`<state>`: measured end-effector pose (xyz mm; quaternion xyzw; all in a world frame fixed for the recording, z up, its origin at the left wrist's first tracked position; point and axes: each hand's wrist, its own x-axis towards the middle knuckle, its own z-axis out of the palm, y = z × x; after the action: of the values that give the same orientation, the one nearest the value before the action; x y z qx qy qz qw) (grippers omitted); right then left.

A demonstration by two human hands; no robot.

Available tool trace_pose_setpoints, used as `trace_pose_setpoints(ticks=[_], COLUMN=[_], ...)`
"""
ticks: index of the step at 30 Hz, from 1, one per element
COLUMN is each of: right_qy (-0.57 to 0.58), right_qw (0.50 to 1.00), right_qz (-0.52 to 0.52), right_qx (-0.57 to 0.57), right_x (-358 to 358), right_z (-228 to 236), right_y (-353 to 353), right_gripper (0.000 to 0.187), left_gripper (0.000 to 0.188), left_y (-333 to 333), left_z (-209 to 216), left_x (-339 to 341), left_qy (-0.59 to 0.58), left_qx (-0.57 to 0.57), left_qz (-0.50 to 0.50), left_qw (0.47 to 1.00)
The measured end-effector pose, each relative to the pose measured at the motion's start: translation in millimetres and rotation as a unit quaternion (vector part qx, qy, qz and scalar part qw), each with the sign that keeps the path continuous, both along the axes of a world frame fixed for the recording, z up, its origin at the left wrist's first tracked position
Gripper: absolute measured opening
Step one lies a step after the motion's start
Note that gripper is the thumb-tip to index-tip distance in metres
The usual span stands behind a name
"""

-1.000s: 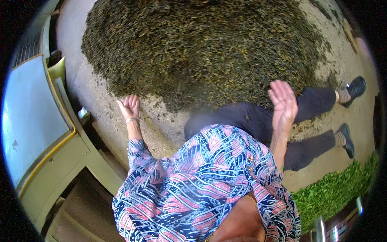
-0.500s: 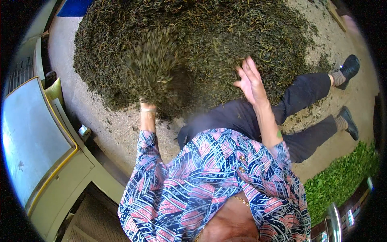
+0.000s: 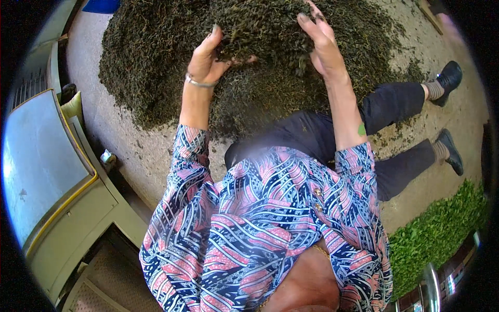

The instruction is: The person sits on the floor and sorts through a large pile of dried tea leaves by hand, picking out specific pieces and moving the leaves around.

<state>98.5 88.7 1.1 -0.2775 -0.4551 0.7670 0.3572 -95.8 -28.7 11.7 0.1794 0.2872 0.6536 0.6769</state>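
A wide heap of dark, curled tea leaves (image 3: pixel 138 67) lies on the floor before me. Over it, both my hands hold a loose clump of these leaves (image 3: pixel 262 28), blurred by motion, between them. My left hand (image 3: pixel 207 61), with a silver bracelet at the wrist, cups the clump's left side, thumb up and some fingers hidden in it. My right hand (image 3: pixel 325 46) grips the clump's right side, its fingers bent and partly covered by leaves. Some leaves drop below the clump.
My legs in dark trousers (image 3: pixel 392 106) stretch right along the heap's near edge. A pale machine with a blue-white top (image 3: pixel 49 161) stands at the left. Fresh green leaves (image 3: pixel 442 236) lie at lower right. A blue object (image 3: pixel 101 5) sits at far left.
The left hand, earlier mostly hidden behind a blurred spray of leaves, has moved up and away from me. The right hand, earlier bare with fingers raised, has moved farther up and now holds leaves.
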Motion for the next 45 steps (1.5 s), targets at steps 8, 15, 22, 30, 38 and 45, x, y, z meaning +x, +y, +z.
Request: trace_pose_setpoints(ticks=[8,15,22,30,38,45], right_qy=[-0.218,-0.168,-0.134,-0.143,-0.247,-0.21], right_qw=[0.947,0.967,0.977,0.982,0.96,0.946], right_qz=[-0.161,-0.185,-0.16,-0.118,-0.011,-0.113], right_qx=[0.175,0.044,-0.033,-0.034,0.133,0.221], right_x=[51.1,65.2,81.4,77.7,18.8,-0.9], right_z=[7.7,-4.6,-15.4,-10.4,17.7,17.9], right_y=[-62.7,-123.0,-145.9,-143.0,-108.6,-85.8], right_gripper=[0.062,0.05,0.05,0.055,0.089,0.067], left_gripper=[0.033,0.105,0.097,0.07,0.059,0.049], left_y=[-137.1,-242.3,-142.9,-169.0,-111.2,22.0], left_z=[-42.9,-89.2,-89.5,-125.8,-93.2,-9.0], left_x=[-51.2,-9.8,46.9,63.1,40.7,-4.6], left_qy=[0.383,0.087,-0.044,-0.104,0.011,0.612], left_qx=[-0.376,-0.494,-0.404,-0.398,-0.295,0.027], left_qz=[0.246,0.111,0.154,0.204,0.176,0.068], left_qw=[0.807,0.858,0.9,0.888,0.939,0.787])
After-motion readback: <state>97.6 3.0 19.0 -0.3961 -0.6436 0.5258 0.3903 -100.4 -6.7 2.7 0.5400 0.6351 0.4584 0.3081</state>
